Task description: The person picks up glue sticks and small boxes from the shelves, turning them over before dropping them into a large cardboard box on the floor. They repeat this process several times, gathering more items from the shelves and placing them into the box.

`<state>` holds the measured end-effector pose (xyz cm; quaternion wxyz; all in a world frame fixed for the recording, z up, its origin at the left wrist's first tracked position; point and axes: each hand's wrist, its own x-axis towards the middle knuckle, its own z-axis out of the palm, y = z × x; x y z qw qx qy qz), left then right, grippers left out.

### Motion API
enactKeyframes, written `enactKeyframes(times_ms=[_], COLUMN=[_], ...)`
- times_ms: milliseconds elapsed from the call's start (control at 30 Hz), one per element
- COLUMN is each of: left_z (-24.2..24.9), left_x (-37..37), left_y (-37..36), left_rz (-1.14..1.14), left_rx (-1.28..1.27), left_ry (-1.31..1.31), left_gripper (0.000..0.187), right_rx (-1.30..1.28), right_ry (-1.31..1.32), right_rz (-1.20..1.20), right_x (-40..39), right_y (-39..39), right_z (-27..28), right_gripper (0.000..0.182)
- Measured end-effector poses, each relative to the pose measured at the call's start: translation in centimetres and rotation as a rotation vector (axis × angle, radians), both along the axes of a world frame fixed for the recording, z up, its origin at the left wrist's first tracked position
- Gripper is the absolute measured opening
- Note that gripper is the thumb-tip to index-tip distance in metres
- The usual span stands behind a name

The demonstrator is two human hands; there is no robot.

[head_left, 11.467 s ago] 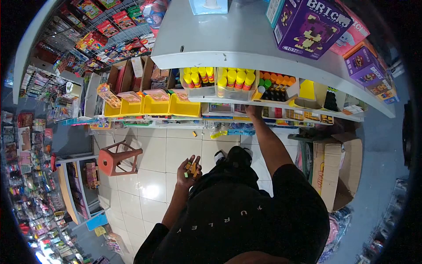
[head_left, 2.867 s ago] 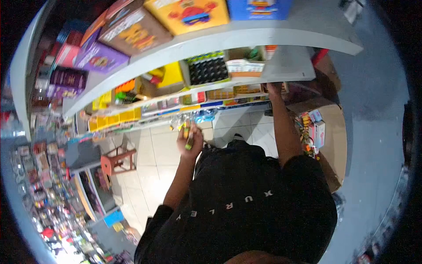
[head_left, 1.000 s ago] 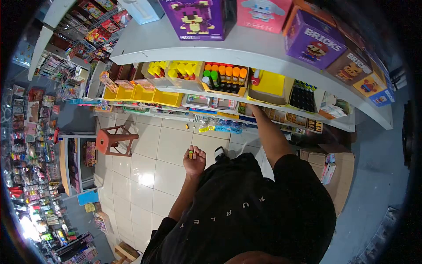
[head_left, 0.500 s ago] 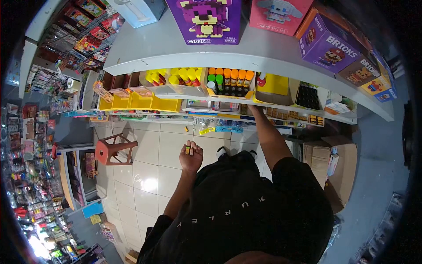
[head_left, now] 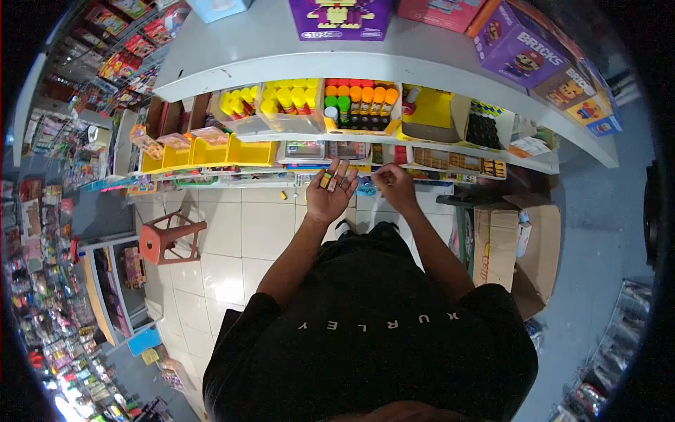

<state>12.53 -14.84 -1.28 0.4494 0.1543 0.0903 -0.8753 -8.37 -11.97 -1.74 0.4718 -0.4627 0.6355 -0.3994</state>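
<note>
My left hand (head_left: 328,202) is palm up below the shelf edge, fingers stretched out. Several small yellow-and-dark boxes (head_left: 328,182) lie across its palm and fingers; their kind is too small to make out. To its right, my right hand (head_left: 395,187) is closed, thumb and fingertips pressed together. What it holds, if anything, I cannot make out. Just above the hands runs the lower shelf with small boxes in rows (head_left: 430,158), a grey tray (head_left: 304,150) and red items (head_left: 399,154). Another small yellow box (head_left: 283,195) lies on the floor.
Yellow bins (head_left: 253,153) and bottles with yellow caps (head_left: 292,96) stand left on the shelves; orange-capped bottles (head_left: 368,100) are in the middle. Brick boxes (head_left: 524,49) line the top shelf (head_left: 239,63). A red stool (head_left: 169,239) and an open cardboard box (head_left: 538,264) flank me.
My right hand has come out from the lower shelf and moved left, closed. My left hand has risen toward the shelf and rightward, with the small boxes on it. The view has shifted.
</note>
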Motion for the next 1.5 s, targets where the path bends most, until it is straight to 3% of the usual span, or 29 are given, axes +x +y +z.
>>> enactKeyframes(times_ms=[133, 233, 367, 433, 467, 500, 567, 633, 667, 700, 733, 800, 900, 1000, 1167, 1333, 1500], left_z=[0.0, -0.1, -0.8, -2.4, -7.2, -8.4, -9.2, -5.9, -5.8, -5.7, -5.6, -4.8, -4.8, -4.8, -5.2, -5.0, -4.3], left_x=[-2.5, -3.4, -3.3, -2.5, -1.8, -1.2, 0.0, 1.6, 3.0, 4.4, 5.6, 8.0, 11.2, 13.0, 13.6, 13.2, 12.8], left_y=[0.4, 1.2, 2.4, 3.2, 3.7, 4.1, 4.8, 4.9, 5.3, 5.7, 6.1, 7.1, 9.0, 10.9, 13.5, 14.3, 13.1], left_rz=[-0.051, -0.113, -0.105, -0.125, -0.106, -0.057, 0.041, 0.213, 0.244, 0.275, 0.313, 0.361, 0.437, 0.498, 0.552, 0.556, 0.530], left_rx=[-0.004, -0.024, 0.064, 0.132, 0.051, 0.055, 0.062, 0.288, 0.282, 0.275, 0.305, 0.322, 0.346, 0.346, 0.405, 0.406, 0.359], left_ry=[-0.055, -0.084, -0.185, -0.178, -0.071, -0.149, -0.302, -0.303, -0.314, -0.324, -0.323, -0.331, -0.340, -0.386, -0.372, -0.296, -0.275], left_gripper=[0.043, 0.043, 0.041, 0.039, 0.043, 0.041, 0.036, 0.023, 0.023, 0.024, 0.025, 0.025, 0.024, 0.023, 0.024, 0.026, 0.026], right_rx=[-0.114, -0.276, -0.138, -0.106, -0.062, -0.018, -0.022, 0.007, -0.002, -0.294, -0.005, -0.141, 0.096, 0.076, -0.024, -0.057, -0.107], right_ry=[-0.021, 0.175, 0.221, 0.064, 0.060, 0.055, -0.080, -0.110, 0.033, 0.217, 0.199, 0.423, 0.630, 0.721, 0.848, 0.914, 0.796], right_rz=[0.121, 0.144, 0.199, 0.216, 0.254, 0.292, 0.270, 0.184, 0.249, 0.301, 0.248, 0.253, 0.393, 0.530, 0.570, 0.419, 0.359], right_x=[3.1, 4.5, 5.1, 5.6, 5.8, 6.0, 5.6, 5.0, 4.2, 3.2, 3.2, 2.5, 3.3, 4.1, 4.3, 5.3, 4.9], right_y=[1.0, 1.0, 1.6, 1.9, 1.8, 1.6, 0.9, -0.9, -2.4, -4.2, -5.6, -9.3, -13.2, -14.3, -17.4, -16.6, -17.6], right_z=[3.8, 2.4, 3.4, 1.5, 1.4, 1.2, -1.6, -4.0, -5.8, -8.9, -7.3, -10.8, -9.8, -9.2, -18.6, -17.1, -17.8], right_gripper=[0.025, 0.023, 0.025, 0.023, 0.022, 0.022, 0.019, 0.015, 0.019, 0.024, 0.027, 0.030, 0.030, 0.028, 0.024, 0.030, 0.029])
